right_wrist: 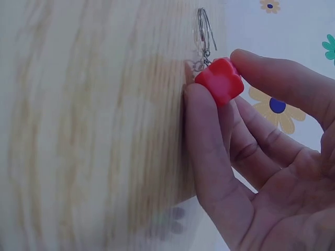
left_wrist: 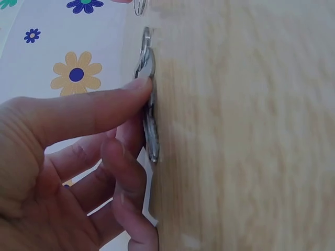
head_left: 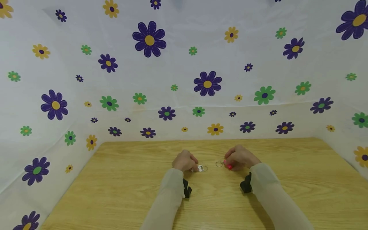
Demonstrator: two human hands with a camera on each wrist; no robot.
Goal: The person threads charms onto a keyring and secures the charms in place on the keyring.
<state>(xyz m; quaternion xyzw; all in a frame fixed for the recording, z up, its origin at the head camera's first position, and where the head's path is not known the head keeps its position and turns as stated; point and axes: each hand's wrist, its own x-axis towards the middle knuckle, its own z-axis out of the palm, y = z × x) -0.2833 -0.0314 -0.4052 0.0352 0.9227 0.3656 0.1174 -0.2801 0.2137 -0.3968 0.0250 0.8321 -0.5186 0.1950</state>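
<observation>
My left hand (head_left: 185, 160) pinches a flat silver metal keychain (left_wrist: 151, 125) low at the tabletop, thumb on one face and fingers behind it. Its split ring (head_left: 205, 168) points right, towards the other hand. To the right, my right hand (head_left: 241, 156) holds a small red keychain charm (right_wrist: 220, 81) between thumb and fingertips. A short chain (right_wrist: 205, 58) joins this charm to its own split ring (right_wrist: 205, 31), which points left. The two rings face each other, a small gap apart. Part of the silver piece is hidden by the left thumb.
Both hands are over a light wood-grain table (head_left: 129, 198). A white cloth (head_left: 178, 67) printed with purple, green and yellow flowers stands behind the table and along its sides. Black wrist mounts (head_left: 246, 184) sit at the sleeve cuffs.
</observation>
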